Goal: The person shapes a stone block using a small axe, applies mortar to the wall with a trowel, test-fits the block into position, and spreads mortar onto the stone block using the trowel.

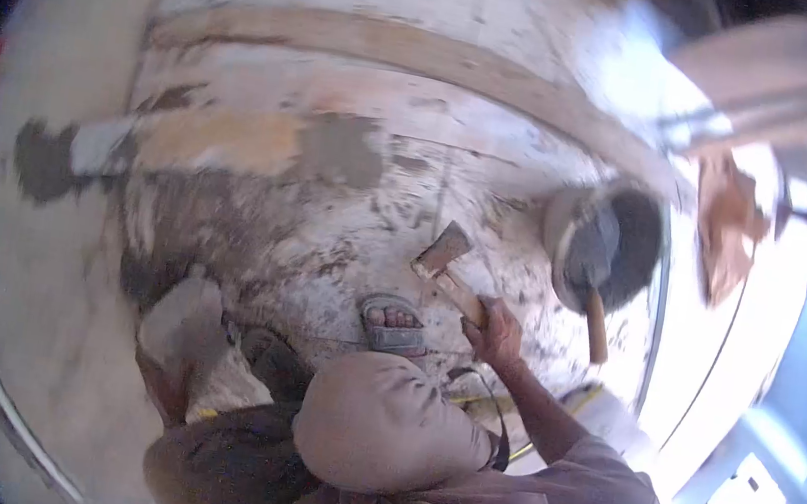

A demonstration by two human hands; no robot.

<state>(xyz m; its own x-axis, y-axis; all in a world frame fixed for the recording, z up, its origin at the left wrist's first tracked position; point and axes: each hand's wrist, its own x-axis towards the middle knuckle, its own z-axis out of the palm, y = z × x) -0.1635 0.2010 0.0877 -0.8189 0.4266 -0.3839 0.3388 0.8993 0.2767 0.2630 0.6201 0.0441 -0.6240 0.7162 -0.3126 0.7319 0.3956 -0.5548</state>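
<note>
My right hand (497, 336) is wrapped around the wooden handle of a hatchet (446, 248), whose dusty metal head points up and left. Below that, a foot in a grey sandal (392, 325) stands on the dirty floor, just ahead of my bent, pale-clothed knee (383, 421). My left arm reaches out at the lower left. A pale shape (184, 318) lies at its end; blur hides the fingers, and I cannot tell whether it is a glove or something held.
A bucket (560, 226) stands on the right, a wooden-handled trowel (597, 328) leaning in it. Ahead lie a long wooden board (379, 41), a tan strip (220, 142) and grey mortar patches (341, 149). Brown crumpled material (726, 226) is farther right.
</note>
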